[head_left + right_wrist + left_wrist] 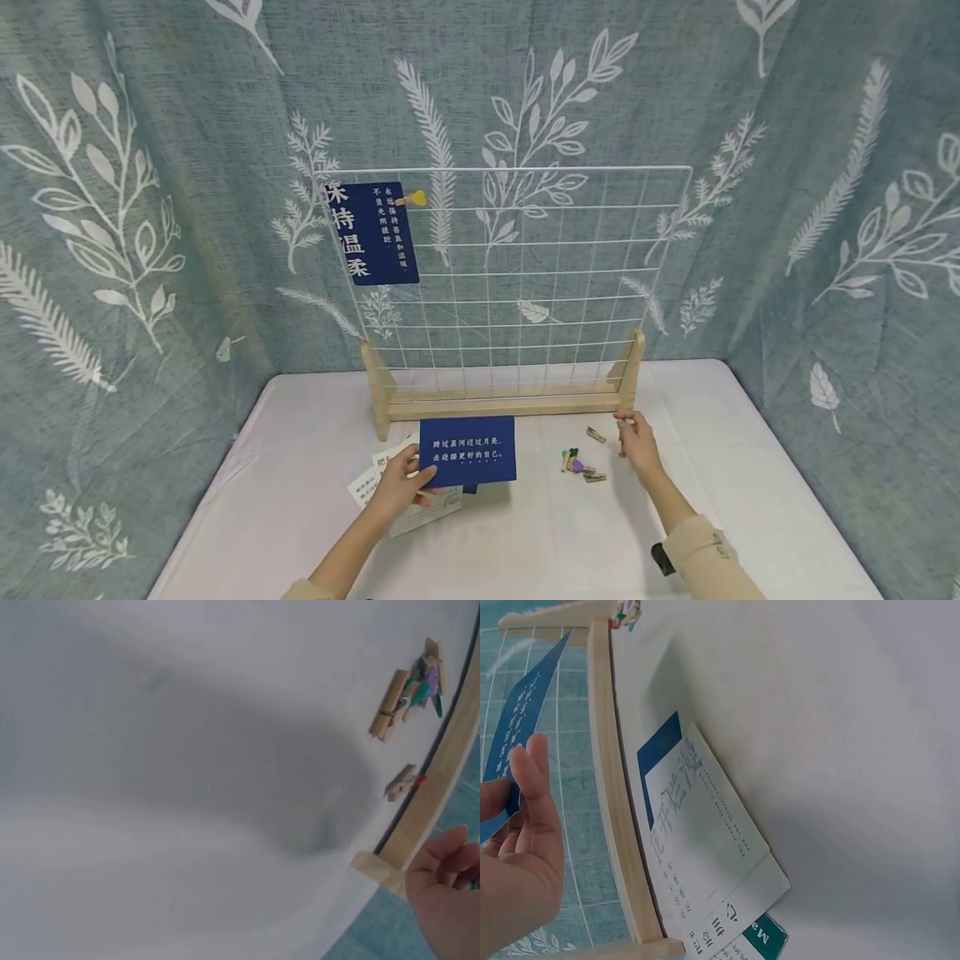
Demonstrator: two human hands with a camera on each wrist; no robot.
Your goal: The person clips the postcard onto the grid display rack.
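Note:
My left hand grips the left edge of a dark blue card printed with white Chinese writing, thumb in front. In the left wrist view the card is seen almost edge-on above the table. Below it lies a loose stack of white printed cards, with a blue card partly underneath. Near the rack's right foot, my right hand pinches something small, apparently a clothespin, mostly hidden by the fingers. Several small wooden clothespins, some with coloured ornaments, lie to that hand's left.
A white wire grid rack on a wooden base stands at the back. A blue card hangs at its upper left, with a yellow-tipped clothespin at its edge. Patterned curtains surround the white table.

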